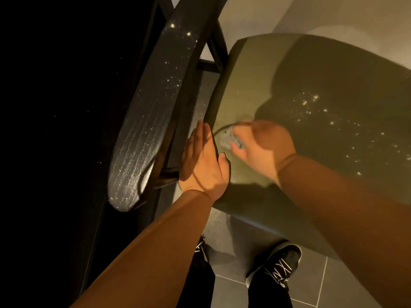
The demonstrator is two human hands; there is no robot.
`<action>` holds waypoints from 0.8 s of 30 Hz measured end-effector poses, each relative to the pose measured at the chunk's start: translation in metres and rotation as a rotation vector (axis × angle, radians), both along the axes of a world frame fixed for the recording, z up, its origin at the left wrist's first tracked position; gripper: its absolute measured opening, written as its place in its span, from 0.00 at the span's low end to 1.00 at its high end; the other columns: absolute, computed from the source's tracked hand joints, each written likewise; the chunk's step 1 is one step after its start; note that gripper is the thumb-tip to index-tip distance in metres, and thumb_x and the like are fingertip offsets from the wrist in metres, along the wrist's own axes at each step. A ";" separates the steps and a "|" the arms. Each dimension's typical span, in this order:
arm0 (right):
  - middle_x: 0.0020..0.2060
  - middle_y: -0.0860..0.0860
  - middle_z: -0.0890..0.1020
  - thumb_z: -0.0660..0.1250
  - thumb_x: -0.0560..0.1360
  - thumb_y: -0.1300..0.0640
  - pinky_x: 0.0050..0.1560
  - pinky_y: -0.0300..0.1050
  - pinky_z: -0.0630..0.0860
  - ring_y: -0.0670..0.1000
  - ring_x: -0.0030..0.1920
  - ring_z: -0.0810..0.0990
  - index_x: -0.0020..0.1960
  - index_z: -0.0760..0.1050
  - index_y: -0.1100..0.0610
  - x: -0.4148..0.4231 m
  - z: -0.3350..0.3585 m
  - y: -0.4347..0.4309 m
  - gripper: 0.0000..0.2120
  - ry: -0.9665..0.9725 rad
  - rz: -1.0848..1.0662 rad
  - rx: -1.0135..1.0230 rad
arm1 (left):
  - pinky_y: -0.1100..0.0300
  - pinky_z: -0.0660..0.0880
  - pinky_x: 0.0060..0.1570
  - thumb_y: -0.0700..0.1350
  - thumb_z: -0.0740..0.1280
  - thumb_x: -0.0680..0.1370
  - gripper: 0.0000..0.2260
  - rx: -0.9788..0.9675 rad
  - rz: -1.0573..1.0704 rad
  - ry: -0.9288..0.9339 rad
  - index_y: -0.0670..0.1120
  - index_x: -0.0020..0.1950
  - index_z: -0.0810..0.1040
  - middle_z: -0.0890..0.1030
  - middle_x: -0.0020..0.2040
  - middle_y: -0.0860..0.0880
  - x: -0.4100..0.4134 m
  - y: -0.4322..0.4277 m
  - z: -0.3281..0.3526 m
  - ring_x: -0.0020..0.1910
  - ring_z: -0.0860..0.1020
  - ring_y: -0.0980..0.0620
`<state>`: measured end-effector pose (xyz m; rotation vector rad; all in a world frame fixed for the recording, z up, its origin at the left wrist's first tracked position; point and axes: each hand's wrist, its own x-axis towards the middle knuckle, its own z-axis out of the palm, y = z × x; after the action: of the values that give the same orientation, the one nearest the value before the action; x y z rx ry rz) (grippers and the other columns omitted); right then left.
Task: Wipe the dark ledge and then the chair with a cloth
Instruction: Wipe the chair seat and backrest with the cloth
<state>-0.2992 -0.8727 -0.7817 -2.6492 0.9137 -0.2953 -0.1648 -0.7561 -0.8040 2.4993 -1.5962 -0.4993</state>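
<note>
As the right hand (264, 143) pinches a cloth (231, 138) on the chair seat (333, 70) and the flat, open left hand (202, 161) braces its nine-o'clock edge, short strokes may miss specks (311, 103) at two o'clock.

A black shoe (277, 262) with white laces (279, 271) is seen on grey floor tiles (231, 294) — black trouser legs (195, 285) are seen too.

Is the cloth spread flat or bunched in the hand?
Bunched: the cloth shows only as a small blurred wad under the right hand.
</note>
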 end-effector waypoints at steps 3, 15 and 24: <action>0.44 0.59 0.79 0.68 0.78 0.54 0.38 0.51 0.74 0.63 0.41 0.78 0.54 0.76 0.59 0.024 0.001 -0.037 0.09 0.033 -0.077 -0.018 | 0.47 0.55 0.82 0.54 0.54 0.80 0.36 0.006 0.004 0.003 0.43 0.86 0.49 0.50 0.87 0.46 0.000 0.000 0.000 0.85 0.53 0.46; 0.42 0.54 0.80 0.64 0.76 0.51 0.38 0.49 0.75 0.59 0.40 0.79 0.50 0.77 0.56 0.026 0.002 -0.025 0.10 -0.011 0.014 0.048 | 0.47 0.58 0.81 0.54 0.57 0.78 0.37 -0.028 0.049 0.039 0.45 0.86 0.53 0.53 0.86 0.47 -0.002 -0.001 0.002 0.84 0.56 0.47; 0.41 0.52 0.80 0.73 0.71 0.56 0.37 0.44 0.65 0.58 0.40 0.80 0.48 0.78 0.55 0.058 0.004 -0.033 0.08 -0.037 -0.062 0.066 | 0.53 0.53 0.82 0.54 0.62 0.77 0.39 -0.012 0.060 0.061 0.47 0.86 0.52 0.55 0.86 0.47 -0.002 -0.001 0.005 0.84 0.55 0.49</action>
<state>-0.2416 -0.9056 -0.7778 -2.5505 0.9784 -0.3215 -0.1664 -0.7572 -0.7992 2.4901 -1.4935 -0.5511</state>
